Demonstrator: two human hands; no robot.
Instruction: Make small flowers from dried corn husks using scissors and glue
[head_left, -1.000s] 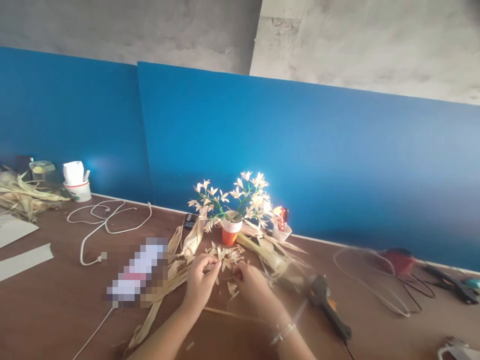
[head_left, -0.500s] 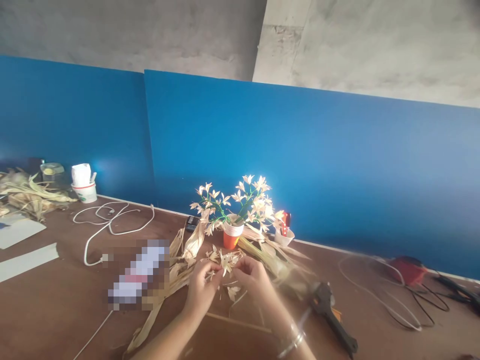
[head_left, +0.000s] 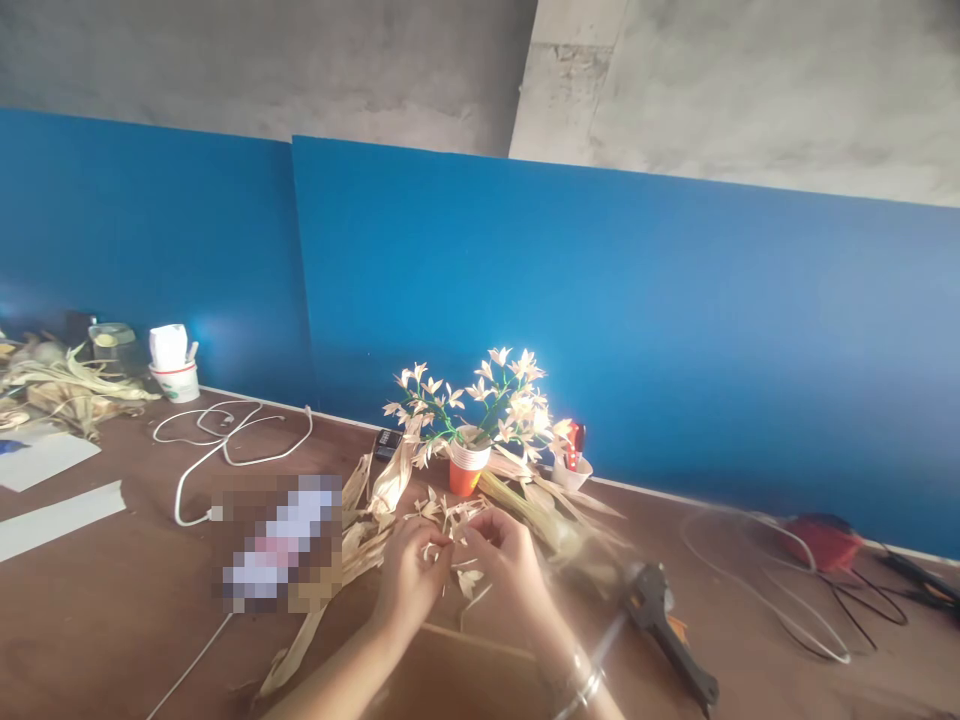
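Note:
My left hand (head_left: 409,578) and my right hand (head_left: 506,556) meet low in the middle of the brown table (head_left: 112,600). Both are closed in a pinch on a small pale husk flower piece (head_left: 442,545) held between their fingertips. More small husk flowers (head_left: 442,512) lie scattered just beyond them. Behind stands an orange paper cup (head_left: 465,470) with a bunch of cream husk flowers on green stems (head_left: 480,395). Dried corn husks (head_left: 360,535) lie to the left of my hands. A bracelet sits on my right wrist.
A black glue gun (head_left: 664,620) lies right of my hands, with white and black cables (head_left: 757,580) and a red object (head_left: 825,540) further right. A white cable (head_left: 225,445), a white cup (head_left: 174,370), paper strips (head_left: 60,505) and more husks (head_left: 67,385) are at left. A blue wall panel (head_left: 600,320) backs the table.
My hands have drawn closer together, from apart on the table to pinching one small husk piece between them. The view has shifted slightly to the left.

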